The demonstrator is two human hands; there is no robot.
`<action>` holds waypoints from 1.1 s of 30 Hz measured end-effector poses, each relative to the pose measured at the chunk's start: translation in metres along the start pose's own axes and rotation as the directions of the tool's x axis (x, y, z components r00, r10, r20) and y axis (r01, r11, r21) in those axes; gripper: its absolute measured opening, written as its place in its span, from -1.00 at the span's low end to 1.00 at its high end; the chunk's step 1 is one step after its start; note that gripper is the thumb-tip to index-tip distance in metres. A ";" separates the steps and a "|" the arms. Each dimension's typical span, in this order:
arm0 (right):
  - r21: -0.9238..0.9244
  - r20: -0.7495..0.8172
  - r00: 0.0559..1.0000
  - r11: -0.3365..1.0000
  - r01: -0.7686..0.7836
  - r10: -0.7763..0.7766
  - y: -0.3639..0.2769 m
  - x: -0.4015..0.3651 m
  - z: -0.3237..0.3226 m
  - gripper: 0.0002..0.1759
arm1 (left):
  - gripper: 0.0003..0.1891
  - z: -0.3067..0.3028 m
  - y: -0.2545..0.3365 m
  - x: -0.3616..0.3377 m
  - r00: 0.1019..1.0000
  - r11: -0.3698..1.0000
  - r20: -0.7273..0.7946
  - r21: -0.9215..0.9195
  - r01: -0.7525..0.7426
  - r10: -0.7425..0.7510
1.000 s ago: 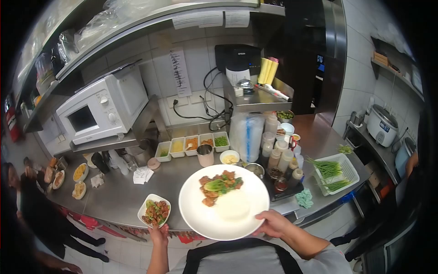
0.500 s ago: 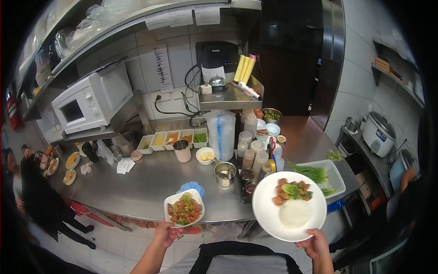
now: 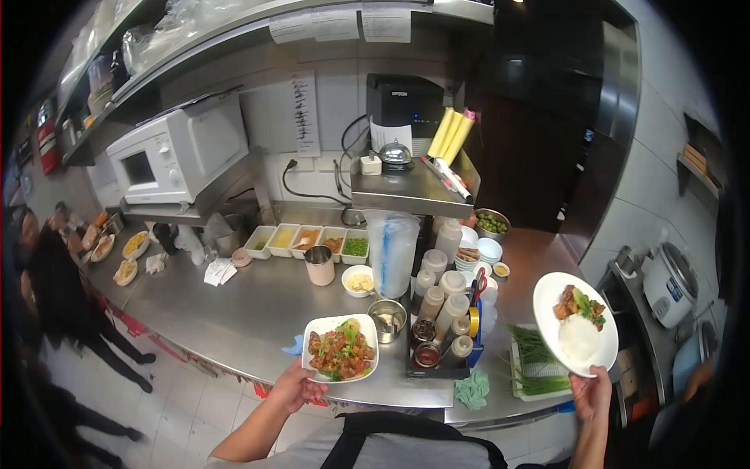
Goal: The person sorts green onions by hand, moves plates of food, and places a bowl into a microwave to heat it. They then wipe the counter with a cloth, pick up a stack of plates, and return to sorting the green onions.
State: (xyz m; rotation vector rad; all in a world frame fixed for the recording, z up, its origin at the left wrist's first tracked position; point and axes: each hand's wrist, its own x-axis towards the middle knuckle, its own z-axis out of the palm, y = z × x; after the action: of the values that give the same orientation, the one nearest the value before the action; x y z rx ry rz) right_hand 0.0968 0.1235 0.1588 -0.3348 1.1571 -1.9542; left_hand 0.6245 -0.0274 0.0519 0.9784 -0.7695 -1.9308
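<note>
My left hand (image 3: 296, 386) grips the lower left edge of a white square bowl (image 3: 373, 368) over the counter's front edge. Browned chunks with chopped green garnish (image 3: 341, 349) fill it. Out to the right, my right hand (image 3: 591, 393) is closed on the bottom rim of a round white plate (image 3: 548, 314), which appears tilted. On that plate lie a mound of white rice (image 3: 579, 337) and pieces of browned food with green leaves (image 3: 580, 306). A blue cloth (image 3: 293, 345) shows partly behind the square bowl.
A steel counter (image 3: 203, 316) holds a metal pot (image 3: 387, 319), a caddy of squeeze bottles (image 3: 451, 313) and several garnish trays (image 3: 355, 247). A green cloth (image 3: 472, 389) and a basket of green stalks (image 3: 539, 363) sit at right. Another person (image 3: 66, 281) stands at far left.
The round plate has moved right and up, tilting more, uncovering the bottle caddy and green cloth. The square bowl has shifted slightly right. The camera view has turned somewhat left.
</note>
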 end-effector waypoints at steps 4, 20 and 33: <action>-0.031 0.083 0.996 0.999 -0.038 0.041 -0.024 0.101 -0.016 -0.57 | -0.49 0.017 -0.022 -0.007 0.984 0.996 -0.165 -0.038 -0.081 0.074; 0.101 0.176 0.973 0.980 -0.169 0.150 0.044 0.401 -0.060 -0.57 | -0.58 0.137 -0.132 -0.037 0.746 0.957 -0.651 -0.106 -0.271 0.140; 0.204 0.275 0.956 0.965 -0.166 0.106 0.154 0.537 -0.116 -0.60 | -0.51 0.196 -0.120 -0.030 0.646 0.955 -0.745 -0.040 -0.294 0.168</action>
State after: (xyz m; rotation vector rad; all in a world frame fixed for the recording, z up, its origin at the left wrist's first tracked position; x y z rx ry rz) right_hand -0.2283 -0.2510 -0.1228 -0.3690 0.7598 -1.8327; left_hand 0.4228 0.0856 0.0680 1.3497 -0.2323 -1.1690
